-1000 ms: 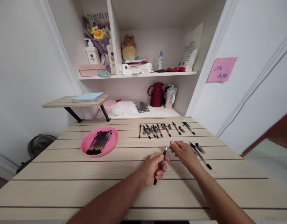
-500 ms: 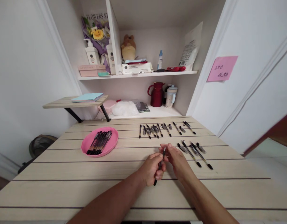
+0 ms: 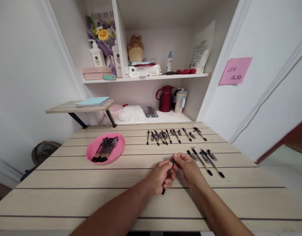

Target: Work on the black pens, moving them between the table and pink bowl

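A dark pen (image 3: pixel 169 172) stands tilted in front of me, its black lower end poking out under my palm. My left hand (image 3: pixel 160 178) is wrapped around its barrel. At the pen's upper end, my right hand (image 3: pixel 189 168) pinches with thumb and fingers, hiding the tip. Just right of that hand lie uncapped pens (image 3: pixel 202 162) and loose dark caps (image 3: pixel 191 155). Farther back, a row of more pens and caps (image 3: pixel 163 137) is spread over the table. To the left, a pink tray (image 3: pixel 121 151) holds several capped pens (image 3: pixel 105 150) side by side.
The slatted wooden table (image 3: pixel 131 203) meets a white shelf unit at the back. A small raised stand (image 3: pixel 65 107) with blue paper is at the back left. A red jug (image 3: pixel 165 99) and a pale cup (image 3: pixel 180 101) are on the lower shelf.
My right fingers have closed over the pen's upper end, covering the silvery tip that showed before. My left hand keeps its hold, and the view has shifted slightly.
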A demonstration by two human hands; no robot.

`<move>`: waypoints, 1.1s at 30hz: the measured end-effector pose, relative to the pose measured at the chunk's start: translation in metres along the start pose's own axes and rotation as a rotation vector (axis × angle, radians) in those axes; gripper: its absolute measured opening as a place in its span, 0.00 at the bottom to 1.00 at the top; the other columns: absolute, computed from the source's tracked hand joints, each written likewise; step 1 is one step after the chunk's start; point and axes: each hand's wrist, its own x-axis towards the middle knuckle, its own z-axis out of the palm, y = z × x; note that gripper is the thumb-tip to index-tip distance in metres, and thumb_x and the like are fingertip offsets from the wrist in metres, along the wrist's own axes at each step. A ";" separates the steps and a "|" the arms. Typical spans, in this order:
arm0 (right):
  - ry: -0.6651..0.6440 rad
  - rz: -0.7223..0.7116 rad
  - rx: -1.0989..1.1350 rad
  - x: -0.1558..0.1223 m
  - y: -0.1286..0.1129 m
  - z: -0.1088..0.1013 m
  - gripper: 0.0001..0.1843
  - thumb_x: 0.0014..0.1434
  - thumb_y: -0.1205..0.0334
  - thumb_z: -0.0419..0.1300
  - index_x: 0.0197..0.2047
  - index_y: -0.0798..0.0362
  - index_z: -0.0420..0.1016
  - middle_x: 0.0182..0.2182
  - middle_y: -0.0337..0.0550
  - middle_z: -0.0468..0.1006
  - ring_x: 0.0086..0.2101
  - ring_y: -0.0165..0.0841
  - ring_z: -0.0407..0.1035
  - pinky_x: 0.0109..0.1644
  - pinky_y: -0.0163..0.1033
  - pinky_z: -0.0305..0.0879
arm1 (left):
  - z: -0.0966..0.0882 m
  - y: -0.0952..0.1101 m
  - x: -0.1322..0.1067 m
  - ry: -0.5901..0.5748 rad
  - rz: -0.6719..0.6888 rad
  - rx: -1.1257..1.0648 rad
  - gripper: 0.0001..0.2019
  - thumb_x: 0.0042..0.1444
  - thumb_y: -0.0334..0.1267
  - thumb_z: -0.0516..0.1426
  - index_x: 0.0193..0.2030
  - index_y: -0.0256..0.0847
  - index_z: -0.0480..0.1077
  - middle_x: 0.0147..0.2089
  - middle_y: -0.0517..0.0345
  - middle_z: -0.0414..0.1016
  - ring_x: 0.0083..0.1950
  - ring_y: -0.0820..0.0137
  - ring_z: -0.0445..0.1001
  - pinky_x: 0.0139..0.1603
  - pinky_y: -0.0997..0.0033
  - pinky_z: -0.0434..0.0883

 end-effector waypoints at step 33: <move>0.039 0.038 0.328 0.016 -0.002 -0.020 0.14 0.42 0.53 0.65 0.32 0.52 0.74 0.27 0.42 0.75 0.32 0.34 0.70 0.35 0.39 0.67 | -0.002 -0.001 0.000 -0.066 -0.005 0.006 0.14 0.50 0.48 0.53 0.35 0.39 0.62 0.18 0.67 0.61 0.12 0.84 0.47 0.13 0.82 0.43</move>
